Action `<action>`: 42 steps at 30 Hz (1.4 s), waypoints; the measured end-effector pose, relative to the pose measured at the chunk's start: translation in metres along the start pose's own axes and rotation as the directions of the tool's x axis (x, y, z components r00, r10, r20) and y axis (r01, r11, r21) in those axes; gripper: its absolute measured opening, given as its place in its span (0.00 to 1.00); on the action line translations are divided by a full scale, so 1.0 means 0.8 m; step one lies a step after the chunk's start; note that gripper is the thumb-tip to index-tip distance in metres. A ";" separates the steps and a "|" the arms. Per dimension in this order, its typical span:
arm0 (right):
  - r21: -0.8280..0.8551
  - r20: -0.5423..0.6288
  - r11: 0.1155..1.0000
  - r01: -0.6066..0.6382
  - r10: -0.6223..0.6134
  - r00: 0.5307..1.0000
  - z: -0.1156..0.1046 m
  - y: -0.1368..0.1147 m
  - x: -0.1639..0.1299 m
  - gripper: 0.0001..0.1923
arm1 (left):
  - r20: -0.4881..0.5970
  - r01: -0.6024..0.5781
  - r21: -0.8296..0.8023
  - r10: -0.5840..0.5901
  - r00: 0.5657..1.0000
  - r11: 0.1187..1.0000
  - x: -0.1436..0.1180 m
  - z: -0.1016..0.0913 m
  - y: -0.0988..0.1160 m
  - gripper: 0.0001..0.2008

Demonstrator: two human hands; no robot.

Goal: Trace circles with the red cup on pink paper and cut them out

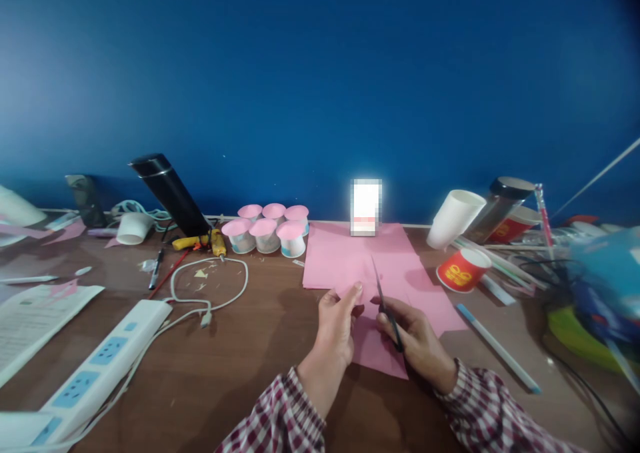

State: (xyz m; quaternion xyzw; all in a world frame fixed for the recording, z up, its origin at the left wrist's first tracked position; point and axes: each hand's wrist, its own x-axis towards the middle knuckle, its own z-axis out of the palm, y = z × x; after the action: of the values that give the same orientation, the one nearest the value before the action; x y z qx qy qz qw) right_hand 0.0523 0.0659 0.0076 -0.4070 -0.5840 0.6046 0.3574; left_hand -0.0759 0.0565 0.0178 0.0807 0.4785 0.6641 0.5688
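My left hand [336, 333] is closed with thumb and fingers pinching a piece of pink paper [367, 276]. That piece is hard to tell apart from the pink sheets [327, 253] spread on the table behind and beneath it. Scissors with dark handles [391, 326] are in my right hand [420, 340], fingers wrapped round the handles. Their blades point up and away, close to the paper by my left thumb; whether they touch it I cannot tell. Several small cups with pink paper tops [265, 233] stand in two rows to the left of the sheets.
A bright phone-like screen [365, 206] stands at the wall. On the left are a power strip [107, 366], a white cable [210, 306], a yellow-handled tool [200, 242] and a black flask [173, 196]. A red paper cup [464, 270] and a pale blue-ended stick [500, 350] lie right.
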 end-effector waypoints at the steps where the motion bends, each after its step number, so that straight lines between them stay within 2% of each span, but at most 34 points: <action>1: -0.004 -0.004 1.000 0.003 -0.003 1.000 0.000 -0.001 0.000 0.26 | 0.004 0.001 0.006 -0.001 1.000 1.000 0.000 0.000 0.000 0.17; 8: -0.004 -0.018 1.000 -0.008 0.008 1.000 0.001 -0.004 0.000 0.26 | -0.002 0.008 0.020 -0.008 1.000 1.000 0.001 -0.001 -0.003 0.17; 20: -0.014 -0.023 1.000 0.011 -0.011 1.000 0.003 -0.003 0.000 0.26 | 0.029 -0.055 0.069 0.053 0.998 0.996 0.006 -0.006 -0.009 0.17; 27: 0.035 -0.018 0.999 -0.011 0.012 1.000 0.003 -0.002 0.000 0.26 | 0.039 -0.065 0.095 0.061 0.997 0.993 0.008 -0.008 -0.011 0.19; 35: -0.040 -0.015 0.998 0.039 -0.040 0.999 -0.002 0.000 0.003 0.24 | 0.054 -0.071 0.103 0.065 0.996 0.992 0.006 -0.007 -0.010 0.18; 42: -0.053 -0.009 0.998 0.024 -0.024 1.000 -0.004 0.000 0.002 0.26 | 0.048 -0.068 0.084 0.064 0.997 0.994 0.006 -0.006 -0.009 0.17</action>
State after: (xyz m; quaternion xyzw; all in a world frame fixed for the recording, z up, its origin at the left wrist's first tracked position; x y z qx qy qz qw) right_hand 0.0547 0.0687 0.0076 -0.4123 -0.6030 0.5826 0.3565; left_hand -0.0755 0.0570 0.0084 0.1361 0.4905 0.6595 0.5532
